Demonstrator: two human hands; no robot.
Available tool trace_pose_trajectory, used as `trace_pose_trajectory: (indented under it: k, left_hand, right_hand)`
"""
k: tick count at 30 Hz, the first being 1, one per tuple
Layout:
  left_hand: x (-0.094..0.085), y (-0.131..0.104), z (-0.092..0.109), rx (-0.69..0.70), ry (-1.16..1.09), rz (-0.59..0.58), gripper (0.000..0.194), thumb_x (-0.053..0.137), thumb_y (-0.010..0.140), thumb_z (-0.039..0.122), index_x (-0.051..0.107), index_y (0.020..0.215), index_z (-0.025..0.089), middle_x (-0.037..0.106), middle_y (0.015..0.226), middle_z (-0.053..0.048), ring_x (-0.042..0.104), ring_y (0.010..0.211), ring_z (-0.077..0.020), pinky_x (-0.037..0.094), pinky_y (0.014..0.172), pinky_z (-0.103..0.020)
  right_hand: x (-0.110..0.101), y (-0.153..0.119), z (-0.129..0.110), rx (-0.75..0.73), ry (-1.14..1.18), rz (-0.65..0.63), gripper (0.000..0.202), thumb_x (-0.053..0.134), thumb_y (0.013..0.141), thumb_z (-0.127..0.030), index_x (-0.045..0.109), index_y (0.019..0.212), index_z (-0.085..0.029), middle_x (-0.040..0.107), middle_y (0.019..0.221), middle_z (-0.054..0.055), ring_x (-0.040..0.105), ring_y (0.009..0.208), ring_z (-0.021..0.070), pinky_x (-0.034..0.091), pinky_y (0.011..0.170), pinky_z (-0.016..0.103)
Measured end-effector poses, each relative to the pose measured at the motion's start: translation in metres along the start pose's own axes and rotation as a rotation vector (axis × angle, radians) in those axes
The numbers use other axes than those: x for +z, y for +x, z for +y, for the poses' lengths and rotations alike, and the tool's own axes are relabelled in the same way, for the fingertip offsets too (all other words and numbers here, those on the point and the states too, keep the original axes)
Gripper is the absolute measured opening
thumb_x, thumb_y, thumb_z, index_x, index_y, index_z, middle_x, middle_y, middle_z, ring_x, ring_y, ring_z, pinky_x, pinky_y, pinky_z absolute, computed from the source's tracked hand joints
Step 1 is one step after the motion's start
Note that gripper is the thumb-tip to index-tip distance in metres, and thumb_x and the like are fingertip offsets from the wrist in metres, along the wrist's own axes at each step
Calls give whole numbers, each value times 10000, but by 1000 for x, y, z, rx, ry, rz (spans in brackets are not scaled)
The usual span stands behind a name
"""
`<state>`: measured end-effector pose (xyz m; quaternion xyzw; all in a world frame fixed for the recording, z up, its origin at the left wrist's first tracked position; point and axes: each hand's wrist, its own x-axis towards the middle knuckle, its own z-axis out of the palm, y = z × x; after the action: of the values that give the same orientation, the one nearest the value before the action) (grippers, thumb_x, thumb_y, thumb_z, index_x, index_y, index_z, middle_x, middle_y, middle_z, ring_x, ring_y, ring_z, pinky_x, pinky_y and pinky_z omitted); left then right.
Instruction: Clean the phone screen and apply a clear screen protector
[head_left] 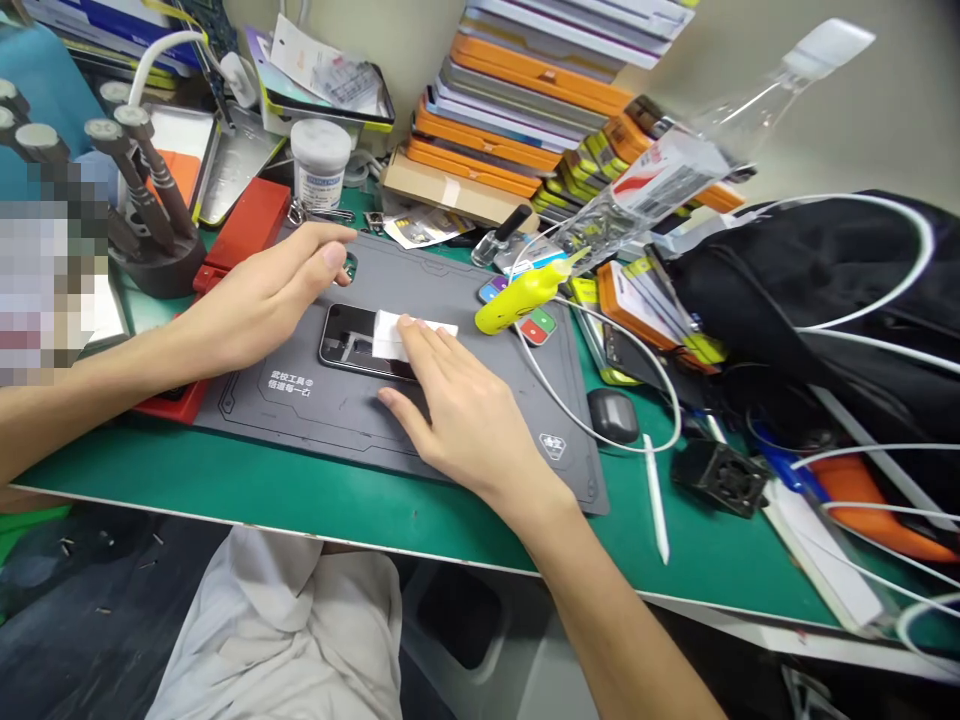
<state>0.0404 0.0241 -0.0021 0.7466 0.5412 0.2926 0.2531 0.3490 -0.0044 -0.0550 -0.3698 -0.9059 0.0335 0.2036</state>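
A smartphone [351, 338] lies screen up on a grey work mat [442, 265], its glass dark and reflective. Across its middle is a folded white wipe [387, 334]. The fingertips of my right hand [472, 410] press this wipe down on the glass, with the thumb by the phone's near edge. My left hand [281, 290] is held over the mat's left part, beside the phone's left end. Its fingers are stretched out and nothing is in them. Right of the phone, a yellow squeeze bottle [517, 300] with a thin tip lies on small coloured pads.
Screwdrivers in a round holder [161, 260], a red tool [251, 225] and a white tub [320, 165] stand left and behind. Stacked boxes [517, 110] and a tilted clear bottle [660, 180] are at the back. A white cable [667, 380], stylus [656, 500] and black bag [847, 270] lie right.
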Motion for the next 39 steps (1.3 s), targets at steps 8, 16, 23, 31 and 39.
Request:
trace_pose_trajectory:
  k: [8,16,23,31,39]
  left_hand:
    - [-4,4,-19,124,119,-34,728,558,1216,855,830,1692,376,851,1697,-124,790,1559,-481,614,1432,-664]
    - [-3,8,-37,259,200,-103,786,633,1178,903,905,1617,311,862,1669,-178,780,1566,-486,579,1459,-712]
    - [0,6,-40,352,309,-136,719,620,1222,746,929,1630,240,887,1693,-194,810,1596,-472,604,1438,-684]
    - [-4,2,-37,437,394,-170,644,605,1248,646,916,1676,279,872,1745,-158,841,1587,-435,653,1387,-631]
    - [-4,-3,-28,582,558,-140,684,499,1326,604,910,1675,182,883,1708,-198,884,1536,-462,735,1296,-661]
  right_hand:
    - [-10,-20,22,64,-146,331,444,555,1289,-116,974,1386,-227,1014,1200,109,960,1060,285,778,1064,463]
    - [-5,-17,44,331,-194,578,391,554,1189,-140,930,1152,-241,890,1312,172,856,1232,362,714,1102,567]
    - [-1,-14,37,170,164,445,395,532,1299,-241,869,1502,-264,934,1473,152,892,1419,336,729,1267,543]
    - [-2,-13,38,170,150,152,465,575,1331,-399,819,1681,-212,858,1757,203,831,1627,410,692,1367,638]
    - [1,-13,37,169,99,147,458,590,1338,-403,843,1665,-207,850,1761,212,826,1619,416,675,1373,644]
